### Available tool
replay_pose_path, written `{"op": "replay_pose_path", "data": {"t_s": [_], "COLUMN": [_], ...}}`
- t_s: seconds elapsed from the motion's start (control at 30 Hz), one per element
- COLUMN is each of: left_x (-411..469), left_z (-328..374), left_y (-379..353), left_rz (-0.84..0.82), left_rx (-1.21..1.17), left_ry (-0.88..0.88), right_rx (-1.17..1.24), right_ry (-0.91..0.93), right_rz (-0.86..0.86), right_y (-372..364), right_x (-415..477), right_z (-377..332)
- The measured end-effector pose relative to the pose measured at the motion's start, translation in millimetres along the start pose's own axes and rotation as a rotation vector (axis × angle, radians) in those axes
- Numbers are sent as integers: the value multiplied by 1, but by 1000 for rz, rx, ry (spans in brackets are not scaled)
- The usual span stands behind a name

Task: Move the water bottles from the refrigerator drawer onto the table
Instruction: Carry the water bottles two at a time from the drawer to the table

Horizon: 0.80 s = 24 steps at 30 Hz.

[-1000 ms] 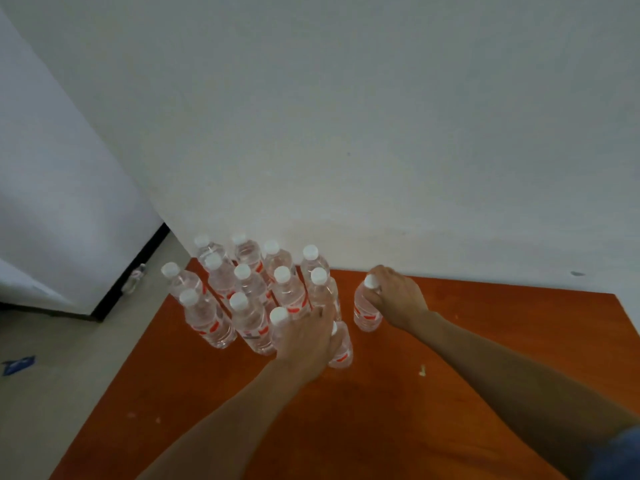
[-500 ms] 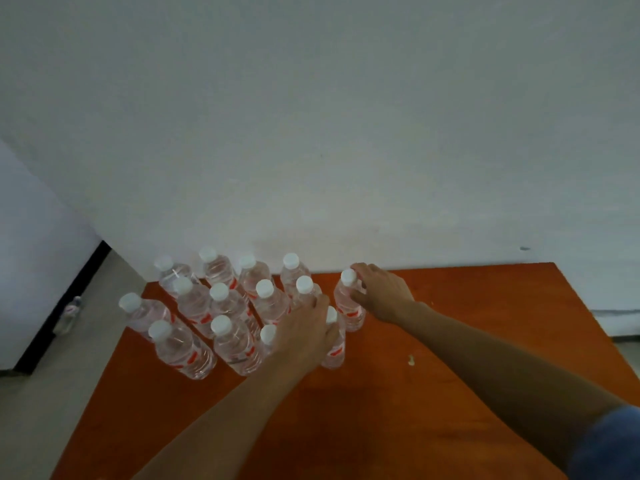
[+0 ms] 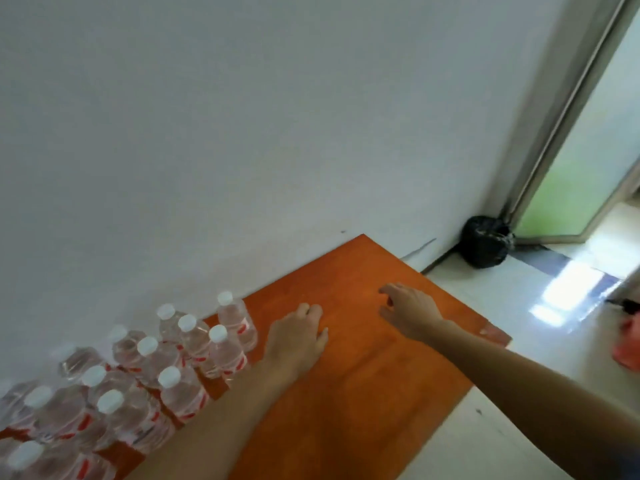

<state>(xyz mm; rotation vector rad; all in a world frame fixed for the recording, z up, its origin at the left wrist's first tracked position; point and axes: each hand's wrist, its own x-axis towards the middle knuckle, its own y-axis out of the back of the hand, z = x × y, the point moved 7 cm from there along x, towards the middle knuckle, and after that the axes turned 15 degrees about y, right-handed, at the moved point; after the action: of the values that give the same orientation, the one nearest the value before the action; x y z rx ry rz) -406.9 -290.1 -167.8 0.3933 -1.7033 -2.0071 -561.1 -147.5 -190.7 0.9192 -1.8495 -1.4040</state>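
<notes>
Now both hands, left (image 3: 298, 341) and right (image 3: 410, 311), hover over the worktop (image 3: 363, 393) right of the bottles (image 3: 166, 368), fingers loosely curled, holding nothing

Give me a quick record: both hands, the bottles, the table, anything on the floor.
left hand: empty, over the table, right of the bottles
right hand: empty, fingers loosely curled, over the table
water bottles: standing cluster, white caps, table's left side
table: orange top, against white wall
black bag: floor corner by door frame
</notes>
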Motion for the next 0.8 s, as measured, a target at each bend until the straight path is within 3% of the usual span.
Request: {"op": "replay_pose_path", "data": {"t_s": [0.3, 0.57, 0.8], "left_x": [-46, -150, -225], "left_z": [268, 536, 715], "left_y": [-31, -111, -149], "left_rz": [-64, -201, -253], "left_rx": [-38, -45, -36], "left_ry": [-470, -709, -928], "right_rx": [-22, -70, -82], "right_ry": [-490, -828, -1065], "right_rz": [152, 187, 186], "right_y": [77, 119, 142], "right_x": [-256, -534, -716], "right_z": [179, 328, 417]}}
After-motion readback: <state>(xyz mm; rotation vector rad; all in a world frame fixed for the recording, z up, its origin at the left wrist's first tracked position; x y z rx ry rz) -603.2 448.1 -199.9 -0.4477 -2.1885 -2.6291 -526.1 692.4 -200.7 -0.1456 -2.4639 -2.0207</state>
